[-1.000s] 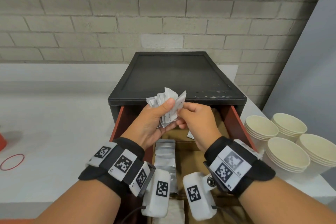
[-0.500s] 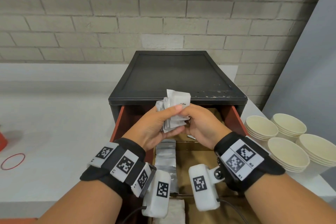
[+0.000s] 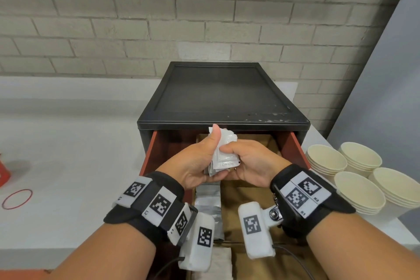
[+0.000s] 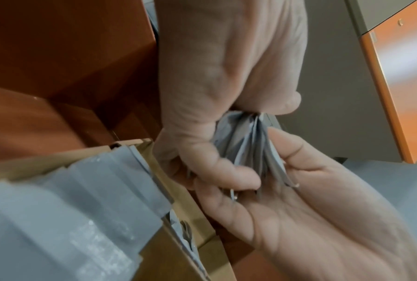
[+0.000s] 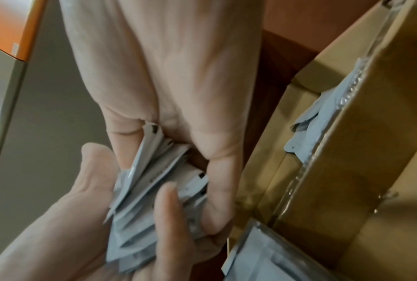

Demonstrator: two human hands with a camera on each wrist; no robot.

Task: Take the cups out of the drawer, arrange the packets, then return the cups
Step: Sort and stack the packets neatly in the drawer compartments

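A bundle of small white paper packets [image 3: 223, 152] stands upright between both hands, above the open drawer [image 3: 293, 143]. The left hand [image 3: 200, 161] wraps the bundle from the left, thumb raised along its side and fingers curled beneath; the right hand [image 3: 252, 163] closes on it from the right, thumb pressed on the front packet. From the left wrist view the packets' lower edges [image 4: 257, 148] fan out, thin and creased, between the two palms. The drawer has red-brown walls and holds a brown cardboard divider [image 3: 247, 191]; its left compartment holds a row of flat silver foil sachets [image 3: 208, 202]. The drawer belongs to a black cabinet [image 3: 218, 95] on a white counter [image 3: 68, 154]. Right of the cabinet, four stacks of cream paper cups [image 3: 354, 179] stand touching. A red rubber band [image 3: 17, 199] lies far left.
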